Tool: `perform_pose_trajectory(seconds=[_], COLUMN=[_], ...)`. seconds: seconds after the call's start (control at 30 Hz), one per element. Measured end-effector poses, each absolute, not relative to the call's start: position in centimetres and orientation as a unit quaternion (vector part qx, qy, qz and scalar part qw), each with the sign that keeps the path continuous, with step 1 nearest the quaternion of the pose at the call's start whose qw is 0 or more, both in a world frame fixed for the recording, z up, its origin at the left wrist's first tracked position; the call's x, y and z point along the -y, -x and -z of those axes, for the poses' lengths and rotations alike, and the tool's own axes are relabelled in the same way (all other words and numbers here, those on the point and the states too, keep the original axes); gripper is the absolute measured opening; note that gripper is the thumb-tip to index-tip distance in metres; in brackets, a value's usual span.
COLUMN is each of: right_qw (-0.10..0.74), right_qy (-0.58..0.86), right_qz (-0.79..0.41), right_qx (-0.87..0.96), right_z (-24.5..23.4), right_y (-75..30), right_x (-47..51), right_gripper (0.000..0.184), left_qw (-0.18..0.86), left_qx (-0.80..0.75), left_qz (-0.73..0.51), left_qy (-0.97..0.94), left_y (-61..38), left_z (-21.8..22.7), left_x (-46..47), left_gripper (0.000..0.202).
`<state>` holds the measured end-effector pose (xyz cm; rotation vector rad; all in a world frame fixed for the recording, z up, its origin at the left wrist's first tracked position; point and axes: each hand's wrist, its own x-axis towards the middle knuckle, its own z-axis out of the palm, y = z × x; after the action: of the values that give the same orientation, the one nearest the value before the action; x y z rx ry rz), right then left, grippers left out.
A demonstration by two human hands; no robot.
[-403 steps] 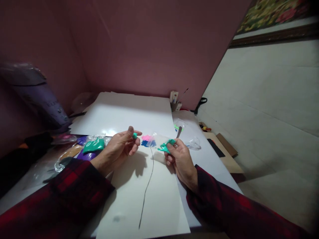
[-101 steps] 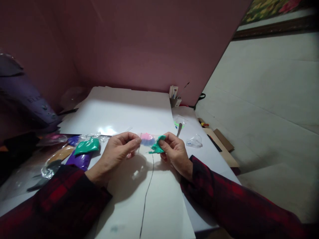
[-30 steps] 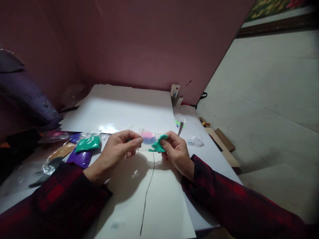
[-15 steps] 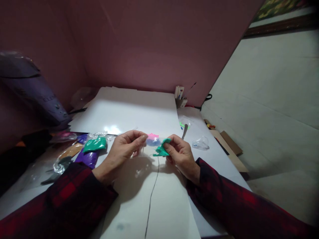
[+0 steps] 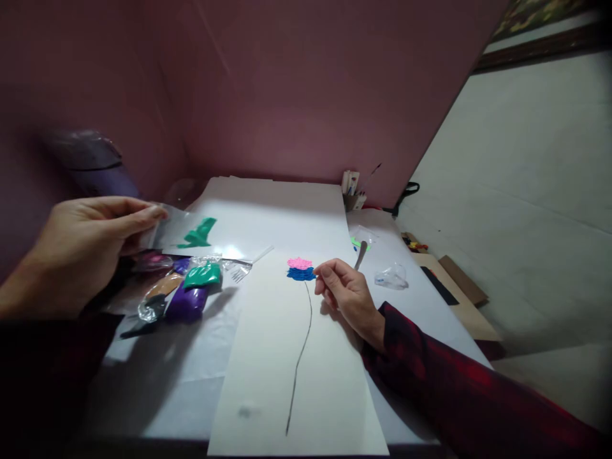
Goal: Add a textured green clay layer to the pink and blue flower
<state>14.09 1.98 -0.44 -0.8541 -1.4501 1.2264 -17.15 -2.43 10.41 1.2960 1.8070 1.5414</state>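
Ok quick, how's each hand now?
Left hand: closed on a clear plastic bag, green stuff inside.
Right hand: half-curled; can't tell if it's holding anything.

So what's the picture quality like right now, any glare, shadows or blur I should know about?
Head view: bright glare on the near edge of the white sheets; head view: a dark shadow across the left part of the table; head view: the left hand and purple container look soft, the right hand clearer.
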Motion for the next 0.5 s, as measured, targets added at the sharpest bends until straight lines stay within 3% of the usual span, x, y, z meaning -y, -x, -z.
perform_pose_trajectory(seconds=[0.13,0.2,0.23,0.37,0.5], right_qw=[0.501,0.501,0.506,0.543,0.576], right_qy=[0.351,0.347,0.344,0.338,0.339], right_qz=[-0.513,-0.517,-0.517,-0.493,-0.462], right_qx=[0.602,0.601,0.599,0.59,0.583], right_z=[0.5,0.6,0.6,0.5,0.4], right_y=[-14.1,-14.1,-14.1,-14.1,-14.1], right_x=[-1.9,-1.9,-1.8,-1.9,-1.9], right_gripper=[0.025,0.025,0.024,0.023,0.023], left_qw=[0.028,-0.043,-0.032,0.251,0.425], left_qx=[-0.805,-0.808,-0.801,-0.617,-0.478], left_qz=[-0.324,-0.294,-0.32,-0.525,-0.508], left_qy=[-0.496,-0.508,-0.504,-0.531,-0.577], left_y=[19.1,17.9,16.9,11.1,5.5], left_z=[-10.7,-11.1,-11.3,-11.1,-9.1], left_x=[3.1,3.2,3.1,2.0,-0.1], left_gripper=[0.034,0.027,0.022,0.004,0.018])
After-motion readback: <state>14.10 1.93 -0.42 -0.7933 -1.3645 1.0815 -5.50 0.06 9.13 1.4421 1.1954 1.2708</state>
